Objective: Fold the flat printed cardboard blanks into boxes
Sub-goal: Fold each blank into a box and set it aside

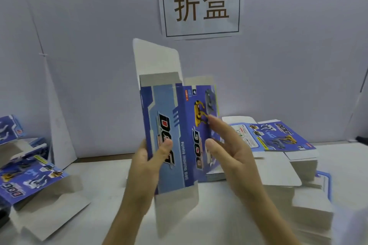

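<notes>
One wide-angle camera on the person's head looks forward and slightly down across the counter (107, 167) from its near edge toward the back wall (89, 45), where a paper sign (201, 4) faces it. The left hand (145, 163), right hand (233, 153) and upright cardboard blank (169, 125) sit close, mid-frame.

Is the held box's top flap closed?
No: the top flap stands straight up, untucked, above the box that the left hand grips.

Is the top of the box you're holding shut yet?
No, open. The box has its white top flap standing straight up, and the bottom flap hangs unfolded.
</notes>
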The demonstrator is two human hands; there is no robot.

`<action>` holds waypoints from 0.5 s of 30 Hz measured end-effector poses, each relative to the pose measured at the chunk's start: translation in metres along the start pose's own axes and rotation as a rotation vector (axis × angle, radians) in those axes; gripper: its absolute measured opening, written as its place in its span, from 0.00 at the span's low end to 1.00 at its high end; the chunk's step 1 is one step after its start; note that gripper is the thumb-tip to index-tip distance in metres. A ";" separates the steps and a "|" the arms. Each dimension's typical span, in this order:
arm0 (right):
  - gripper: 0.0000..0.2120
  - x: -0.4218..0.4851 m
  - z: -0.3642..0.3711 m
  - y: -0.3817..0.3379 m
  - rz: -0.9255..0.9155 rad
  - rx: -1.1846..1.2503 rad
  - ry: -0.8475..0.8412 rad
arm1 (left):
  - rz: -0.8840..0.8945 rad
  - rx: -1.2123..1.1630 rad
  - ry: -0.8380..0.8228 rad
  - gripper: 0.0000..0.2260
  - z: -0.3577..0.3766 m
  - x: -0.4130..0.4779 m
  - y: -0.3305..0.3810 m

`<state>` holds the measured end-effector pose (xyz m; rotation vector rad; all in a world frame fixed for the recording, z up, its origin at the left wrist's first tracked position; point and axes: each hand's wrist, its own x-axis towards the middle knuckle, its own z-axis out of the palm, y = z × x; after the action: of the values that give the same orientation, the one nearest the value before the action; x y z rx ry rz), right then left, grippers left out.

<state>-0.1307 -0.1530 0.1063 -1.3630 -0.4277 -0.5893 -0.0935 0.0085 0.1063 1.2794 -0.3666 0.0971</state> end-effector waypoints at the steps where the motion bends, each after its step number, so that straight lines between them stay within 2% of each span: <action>1: 0.20 0.002 -0.005 0.000 -0.001 -0.031 0.053 | 0.003 -0.024 0.007 0.18 -0.004 0.002 0.000; 4: 0.28 0.005 -0.023 -0.003 0.108 -0.121 0.192 | 0.017 -0.062 -0.028 0.20 -0.012 0.005 -0.001; 5: 0.29 0.006 -0.030 -0.003 0.188 -0.093 0.177 | 0.023 -0.060 -0.051 0.21 -0.013 0.004 0.000; 8: 0.24 0.003 -0.036 -0.007 0.423 0.035 0.047 | 0.032 -0.016 -0.145 0.22 -0.008 0.002 -0.002; 10: 0.20 0.002 -0.033 -0.006 0.436 -0.022 0.006 | 0.003 0.007 -0.191 0.26 -0.003 0.000 -0.002; 12: 0.15 0.002 -0.028 -0.002 0.373 -0.054 -0.042 | -0.033 0.029 -0.232 0.34 0.000 -0.002 -0.001; 14: 0.12 0.002 -0.025 -0.004 0.347 -0.064 -0.102 | -0.042 0.056 -0.211 0.32 -0.004 -0.002 0.002; 15: 0.15 0.002 -0.027 -0.002 0.337 -0.066 -0.126 | -0.038 0.079 -0.200 0.31 -0.008 -0.001 0.002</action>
<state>-0.1318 -0.1802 0.1040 -1.5007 -0.2727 -0.2423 -0.0931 0.0166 0.1065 1.3782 -0.5139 -0.0501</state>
